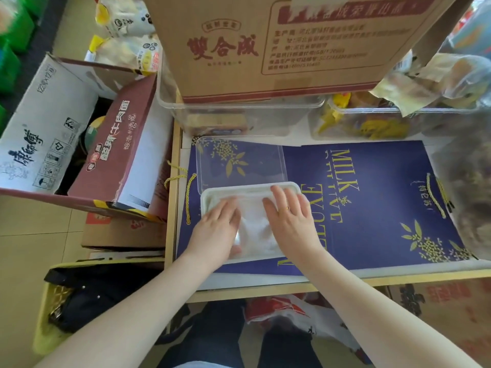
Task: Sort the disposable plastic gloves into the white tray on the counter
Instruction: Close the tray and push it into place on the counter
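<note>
Low in the frame, dark trousers and a red-and-white plastic bag on the tiled floor, under the wooden front edge of the counter; at lower left a yellow crate holding a dark bag. On the counter, spread flat, a navy gift bag printed with gold "MILK" lettering and gold cord handles. At frame centre, resting on that bag, the white tray, filled with crumpled clear plastic gloves. Pressed flat on the gloves inside the tray, the left hand at the tray's left side and the right hand, a gold ring on one finger, at its right side; fingers of both straight and slightly spread, gripping nothing. Just beyond the tray and touching its far rim, a clear lid. Further up, two clear bins side by side, a large brown carton standing in the left one, yellow-wrapped snacks in the right. At left of frame, beside the counter, an open noodle carton; at upper left, packets of food.
</note>
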The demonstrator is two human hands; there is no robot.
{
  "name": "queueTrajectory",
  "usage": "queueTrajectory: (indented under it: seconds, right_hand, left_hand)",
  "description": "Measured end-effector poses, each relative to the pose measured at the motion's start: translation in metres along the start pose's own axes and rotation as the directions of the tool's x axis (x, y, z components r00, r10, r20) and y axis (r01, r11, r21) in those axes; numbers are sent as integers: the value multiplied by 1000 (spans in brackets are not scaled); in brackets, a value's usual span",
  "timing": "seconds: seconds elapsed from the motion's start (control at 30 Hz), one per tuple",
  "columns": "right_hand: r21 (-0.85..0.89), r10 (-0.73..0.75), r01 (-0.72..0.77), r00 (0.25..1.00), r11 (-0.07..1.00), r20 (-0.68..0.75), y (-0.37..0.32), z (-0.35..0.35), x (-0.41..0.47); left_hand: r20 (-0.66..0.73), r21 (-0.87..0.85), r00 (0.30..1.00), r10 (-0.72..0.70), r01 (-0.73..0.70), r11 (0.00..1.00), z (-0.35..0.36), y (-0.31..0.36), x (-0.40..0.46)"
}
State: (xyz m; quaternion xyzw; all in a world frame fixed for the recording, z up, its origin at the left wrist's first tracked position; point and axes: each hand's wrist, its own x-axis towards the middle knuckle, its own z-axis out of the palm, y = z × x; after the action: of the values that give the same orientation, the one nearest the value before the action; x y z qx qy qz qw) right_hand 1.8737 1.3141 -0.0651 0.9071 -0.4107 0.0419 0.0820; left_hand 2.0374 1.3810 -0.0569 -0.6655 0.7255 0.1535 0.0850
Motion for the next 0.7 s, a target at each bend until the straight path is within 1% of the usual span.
queueTrajectory:
  seconds: [0.03,0.07,0.13,0.17,0.2,0.27,0.3,0.33,0.37,0.4,0.43,0.47,0.5,0.53,0.57,0.6,0.63,0.67,0.7]
  right_hand:
    - [44,-91,90,996,995,17,5,4,-4]
    - [82,-170,163,982,983,81,10,5,-6]
    - [115,-276,252,915,961,295,20,10,-10]
    - [128,-293,264,862,956,413,24,9,-9]
    - [120,-288,263,819,957,497,26,7,-8]
    - [35,-268,315,736,948,621,29,3,-3]
    - [-14,-249,340,715,940,653,29,1,0]
    - [-37,-243,352,713,935,657,29,-2,3]
    - [-40,-240,350,715,936,657,28,-3,7]
    - [2,-253,324,734,946,631,29,-3,11]
    - [87,-282,284,776,955,564,30,-4,14]
    - [194,-301,238,850,952,432,31,-5,19]
    - [286,-274,190,917,939,290,34,-6,22]
    - [385,-180,113,973,916,143,40,-5,26]
    - [496,-22,-34,994,868,106,44,-8,30]
    - [588,146,-200,980,784,138,50,-7,37]
    - [630,302,-362,931,687,205,55,-6,44]
    - [618,421,-509,857,599,298,61,-3,53]
    - [569,492,-625,777,534,393,67,2,62]
  left_hand:
    - [-6,35,1000,6,-6,999,-2,0,1]
    - [13,61,1000,7,-8,998,-2,-1,4]
    - [34,108,999,-18,14,994,-4,-4,8]
    - [62,126,998,-25,17,992,-3,-6,11]
    - [69,144,997,-15,5,990,-3,-7,15]
    - [36,177,999,6,-12,984,-4,-8,17]
    - [24,194,999,30,-35,980,-8,-9,19]
    - [38,189,997,66,-72,979,-9,-12,19]
    - [93,158,991,93,-107,982,-10,-14,19]
    - [146,122,984,105,-124,985,-13,-16,18]
    - [170,89,979,114,-131,987,-14,-19,18]
    - [139,41,983,124,-131,991,-15,-20,17]
    - [91,-10,986,141,-141,990,-14,-23,15]
    - [12,-36,986,169,-168,985,-14,-24,15]
    - [-48,-25,981,188,-189,982,-11,-26,14]
    - [-95,-18,977,189,-192,981,-7,-27,14]
    - [-163,-7,969,186,-189,982,-4,-28,15]
    - [-210,-23,960,187,-196,980,-1,-27,15]
    - [-285,-38,939,194,-213,976,2,-25,14]
